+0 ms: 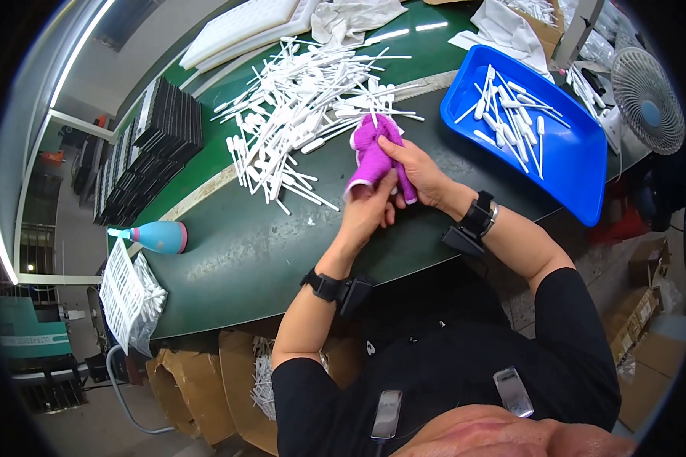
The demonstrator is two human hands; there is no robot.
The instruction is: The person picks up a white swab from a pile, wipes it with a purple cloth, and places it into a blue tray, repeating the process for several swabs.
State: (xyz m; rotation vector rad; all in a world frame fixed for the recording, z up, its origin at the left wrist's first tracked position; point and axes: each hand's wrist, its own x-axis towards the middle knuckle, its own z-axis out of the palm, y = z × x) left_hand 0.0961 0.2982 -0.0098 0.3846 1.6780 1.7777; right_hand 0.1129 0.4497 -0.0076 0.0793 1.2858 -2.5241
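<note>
A purple cloth (373,156) with a pale edge is bunched between my two hands above the near part of the green table. My right hand (423,174) is closed on its upper right side, thumb pressed on top. My left hand (371,207) grips the cloth's lower end, with its fingers curled under. White sticks (297,99) with thicker, bulb-like ends lie in a loose heap just beyond the cloth. One white tip shows at the cloth's top; whether it is wrapped inside I cannot tell.
A blue tray (579,164) with several similar white sticks stands at the right, beside a fan (648,99). At the left are stacked black trays (160,126), a blue-and-pink bottle (158,237) and a bag with a printed sheet (126,293). Cardboard boxes (198,388) sit below the table edge.
</note>
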